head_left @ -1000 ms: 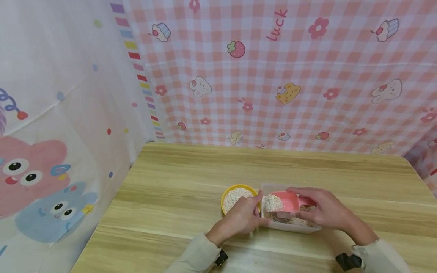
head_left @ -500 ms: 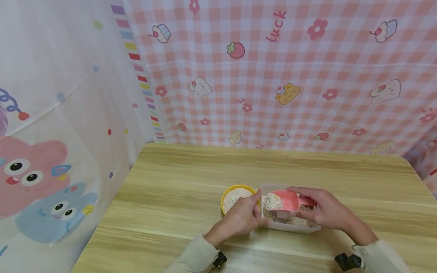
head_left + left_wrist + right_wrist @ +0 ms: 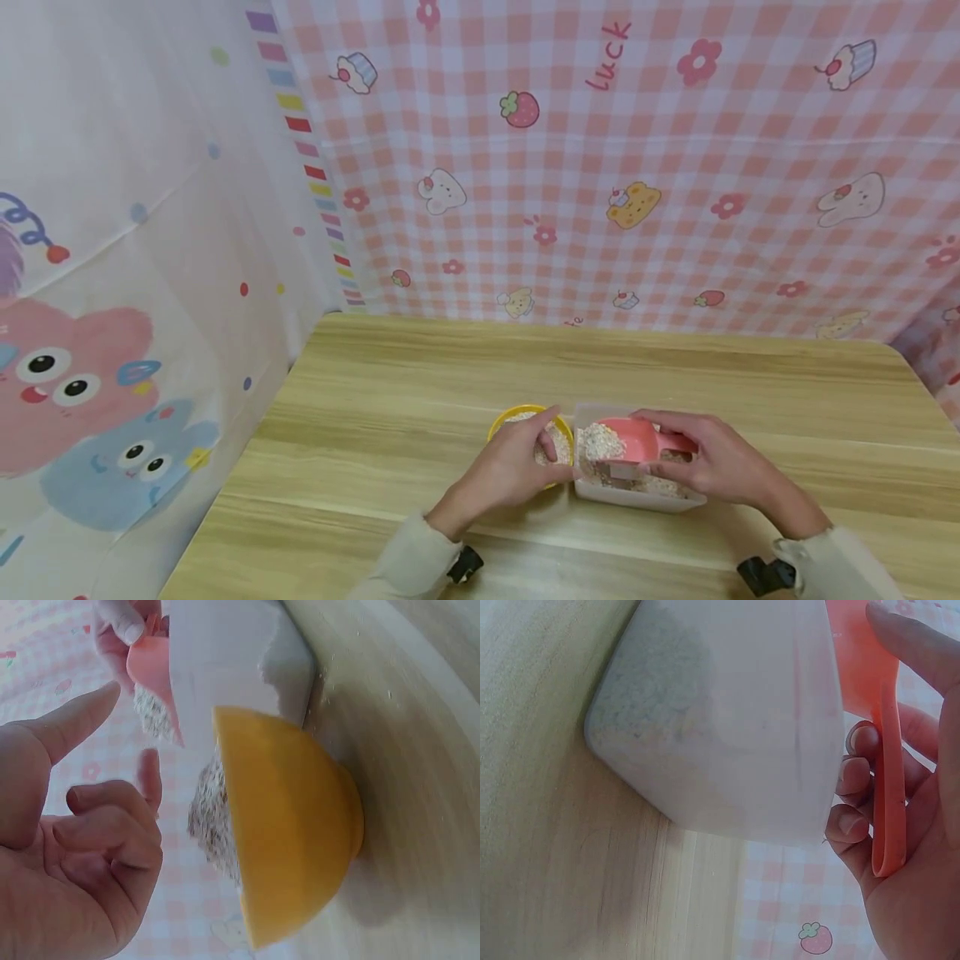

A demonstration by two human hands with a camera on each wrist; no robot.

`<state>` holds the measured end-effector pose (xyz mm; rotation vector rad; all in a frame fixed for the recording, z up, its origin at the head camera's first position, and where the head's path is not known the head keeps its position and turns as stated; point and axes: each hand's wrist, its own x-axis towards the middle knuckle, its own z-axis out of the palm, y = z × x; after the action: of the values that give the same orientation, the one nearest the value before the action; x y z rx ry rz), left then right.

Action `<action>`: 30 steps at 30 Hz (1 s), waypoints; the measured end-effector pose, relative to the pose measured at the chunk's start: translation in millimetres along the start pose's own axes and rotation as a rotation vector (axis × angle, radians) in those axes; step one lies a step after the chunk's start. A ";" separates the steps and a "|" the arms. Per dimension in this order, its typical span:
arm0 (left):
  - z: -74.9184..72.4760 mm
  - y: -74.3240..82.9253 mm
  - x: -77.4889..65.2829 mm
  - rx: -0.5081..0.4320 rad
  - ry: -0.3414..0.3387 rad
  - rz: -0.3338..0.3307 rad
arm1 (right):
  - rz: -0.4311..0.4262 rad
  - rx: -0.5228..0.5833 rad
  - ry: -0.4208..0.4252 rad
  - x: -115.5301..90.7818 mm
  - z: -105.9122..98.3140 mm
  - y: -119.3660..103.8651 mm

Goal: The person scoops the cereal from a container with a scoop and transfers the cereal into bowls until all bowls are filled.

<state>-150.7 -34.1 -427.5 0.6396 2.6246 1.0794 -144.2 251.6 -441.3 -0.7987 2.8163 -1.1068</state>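
My right hand (image 3: 712,457) grips the handle of a pink scoop (image 3: 636,442), which holds a heap of pale oat-like flakes (image 3: 602,442). The scoop is over the top of a translucent plastic box (image 3: 637,498). Inside the box lie more flakes, partly hidden by scoop and hand. Left of the box stands a yellow bowl (image 3: 289,825), heaped with the same flakes (image 3: 214,814). My left hand (image 3: 510,463) is over the near side of the bowl, thumb and index finger apart, the other fingers loosely bent, holding nothing.
Bowl and box stand side by side on a wood-grain table (image 3: 420,392). Behind it hangs a pink checked cloth (image 3: 585,208), and a white patterned cloth (image 3: 172,250) hangs at the left. A few crumbs (image 3: 390,694) lie on the table by the box.
My left hand has let go of the box's left edge and moved left over the bowl. The right hand and the loaded scoop have stayed nearly still.
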 end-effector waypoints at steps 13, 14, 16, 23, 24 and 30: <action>-26.1 -20.7 -11.9 -0.098 0.130 -0.020 | 0.001 -0.016 0.008 -0.4 0.9 1.1; -27.9 -23.2 -12.9 -0.091 0.137 -0.021 | 0.004 -0.017 0.007 -0.3 1.0 1.1; -31.0 -28.0 -14.7 -0.084 0.149 -0.031 | 0.007 -0.016 0.006 -0.2 0.9 1.0; -34.9 -43.0 -18.4 -0.111 0.150 -0.051 | 0.005 -0.014 0.005 -0.3 0.7 0.9; -34.6 -45.5 -18.4 -0.119 0.144 -0.052 | 0.008 -0.015 0.004 -0.4 0.8 0.9; -31.4 -60.8 -16.0 -0.164 0.080 -0.088 | 0.017 -0.029 0.002 -0.5 0.8 0.7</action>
<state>-166.8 -99.4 -448.0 0.4511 2.5681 1.3012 -143.9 251.7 -442.5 -0.7748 2.8415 -1.0672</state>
